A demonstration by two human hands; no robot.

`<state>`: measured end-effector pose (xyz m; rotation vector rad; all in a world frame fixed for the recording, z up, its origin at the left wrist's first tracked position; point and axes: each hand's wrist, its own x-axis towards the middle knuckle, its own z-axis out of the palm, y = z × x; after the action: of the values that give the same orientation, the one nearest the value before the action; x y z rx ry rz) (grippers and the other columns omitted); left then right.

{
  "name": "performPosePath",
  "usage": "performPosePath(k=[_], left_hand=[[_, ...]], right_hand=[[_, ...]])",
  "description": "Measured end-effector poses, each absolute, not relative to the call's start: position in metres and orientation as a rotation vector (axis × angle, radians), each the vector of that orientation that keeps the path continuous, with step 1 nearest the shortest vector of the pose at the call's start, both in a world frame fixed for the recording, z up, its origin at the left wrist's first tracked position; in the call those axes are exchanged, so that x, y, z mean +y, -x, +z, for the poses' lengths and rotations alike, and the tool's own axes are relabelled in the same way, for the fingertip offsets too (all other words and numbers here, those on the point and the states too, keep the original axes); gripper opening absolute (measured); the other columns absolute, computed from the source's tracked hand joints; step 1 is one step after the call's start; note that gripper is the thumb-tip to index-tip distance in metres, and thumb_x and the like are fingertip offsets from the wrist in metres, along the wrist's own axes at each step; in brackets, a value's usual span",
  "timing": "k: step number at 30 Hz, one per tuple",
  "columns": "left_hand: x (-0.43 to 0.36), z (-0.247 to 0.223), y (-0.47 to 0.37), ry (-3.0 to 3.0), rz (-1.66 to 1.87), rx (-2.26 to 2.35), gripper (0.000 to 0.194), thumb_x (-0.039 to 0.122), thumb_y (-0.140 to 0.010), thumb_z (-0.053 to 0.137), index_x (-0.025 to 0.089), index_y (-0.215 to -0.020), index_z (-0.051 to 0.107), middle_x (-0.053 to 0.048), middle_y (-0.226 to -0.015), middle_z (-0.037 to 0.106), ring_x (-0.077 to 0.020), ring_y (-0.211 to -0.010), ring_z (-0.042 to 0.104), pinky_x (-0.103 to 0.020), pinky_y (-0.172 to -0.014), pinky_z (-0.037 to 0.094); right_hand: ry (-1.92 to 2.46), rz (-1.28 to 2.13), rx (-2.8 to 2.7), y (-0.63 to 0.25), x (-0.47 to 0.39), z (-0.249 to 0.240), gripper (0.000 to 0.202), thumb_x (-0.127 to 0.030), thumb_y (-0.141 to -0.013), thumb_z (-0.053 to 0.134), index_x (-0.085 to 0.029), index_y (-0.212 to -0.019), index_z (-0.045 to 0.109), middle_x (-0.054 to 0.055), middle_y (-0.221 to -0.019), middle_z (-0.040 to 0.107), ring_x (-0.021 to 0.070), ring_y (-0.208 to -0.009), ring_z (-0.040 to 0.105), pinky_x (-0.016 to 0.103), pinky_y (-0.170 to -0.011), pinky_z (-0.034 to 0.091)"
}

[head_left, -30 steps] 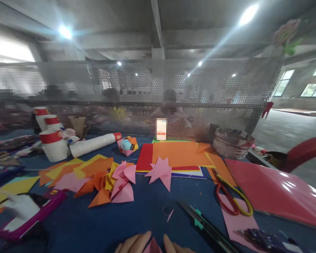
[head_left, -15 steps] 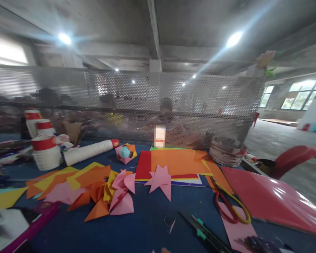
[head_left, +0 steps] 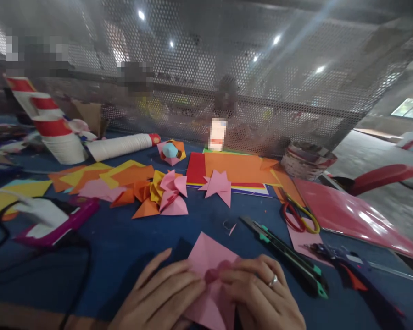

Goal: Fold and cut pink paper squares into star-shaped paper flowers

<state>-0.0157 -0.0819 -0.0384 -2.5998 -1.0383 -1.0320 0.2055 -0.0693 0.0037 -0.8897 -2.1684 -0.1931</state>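
A creased pink paper point(head_left: 208, 250) is held at the table's near edge, between my two hands. My left hand point(head_left: 163, 291) grips its left side, fingers over the paper and the index finger raised. With a ring on one finger, my right hand point(head_left: 263, 288) pinches the right side. Two darker pink round spots show near the fingertips; I cannot tell what they are. Just right of my hands lies a black and green utility knife point(head_left: 285, 254). Beyond them are a pink pointed paper shape point(head_left: 218, 185) and a cluster of folded orange, yellow and pink paper point(head_left: 163, 195).
Scissors point(head_left: 298, 215) with red and yellow handles lie to the right, near a dark blue glue gun point(head_left: 358, 275). At the left sit a purple power strip point(head_left: 82, 217) and stacked paper cups point(head_left: 60, 142). A perforated metal screen point(head_left: 189, 105) stands behind coloured sheets point(head_left: 234, 167).
My view has tilted down and both hands have come into sight with the pink paper. The other things on the table lie as before.
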Motion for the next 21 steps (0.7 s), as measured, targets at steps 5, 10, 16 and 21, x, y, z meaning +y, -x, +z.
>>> performPosePath(k=[5, 10, 16, 21], left_hand=[[-0.081, -0.037, 0.030, 2.568, -1.112, -1.048, 0.043, -0.003, -0.079, 0.040, 0.019, -0.106, 0.064, 0.001, -0.111, 0.069, -0.0146, -0.121, 0.049, -0.039, -0.111, 0.027], [-0.085, -0.042, 0.026, 2.566, -1.153, -0.979, 0.031, 0.000, -0.081, 0.045, 0.016, -0.097, 0.067, -0.002, -0.102, 0.071, -0.0158, -0.111, 0.058, -0.036, -0.105, 0.039], [-0.095, -0.047, 0.012, 2.526, -1.268, -0.915, 0.033, 0.001, -0.084, 0.035, 0.016, -0.085, 0.065, -0.004, -0.099, 0.072, -0.0155, -0.109, 0.060, -0.032, -0.102, 0.045], [-0.097, -0.041, 0.003, 2.733, -1.136, -0.908, 0.032, 0.002, -0.080, 0.043, 0.015, -0.098, 0.067, -0.003, -0.104, 0.071, -0.0139, -0.109, 0.059, -0.029, -0.105, 0.040]], right_hand=[[0.881, -0.051, -2.136, -0.201, -0.070, 0.004, 0.021, -0.004, -0.081, 0.048, -0.022, -0.078, 0.059, -0.006, -0.082, 0.071, 0.0093, -0.078, 0.065, 0.024, -0.077, 0.043], [0.928, -0.096, -2.202, -0.203, -0.073, -0.001, 0.019, -0.011, -0.087, 0.048, -0.021, -0.086, 0.064, -0.004, -0.078, 0.071, 0.0101, -0.077, 0.064, 0.024, -0.075, 0.041], [1.023, -0.153, -2.124, -0.215, -0.089, -0.027, 0.038, -0.027, -0.098, 0.033, -0.025, -0.080, 0.066, -0.003, -0.079, 0.071, 0.0138, -0.081, 0.063, 0.029, -0.085, 0.038], [1.020, -0.139, -2.215, -0.221, -0.092, -0.033, 0.034, -0.027, -0.099, 0.033, -0.026, -0.093, 0.066, -0.005, -0.087, 0.072, 0.0112, -0.083, 0.063, 0.027, -0.088, 0.036]])
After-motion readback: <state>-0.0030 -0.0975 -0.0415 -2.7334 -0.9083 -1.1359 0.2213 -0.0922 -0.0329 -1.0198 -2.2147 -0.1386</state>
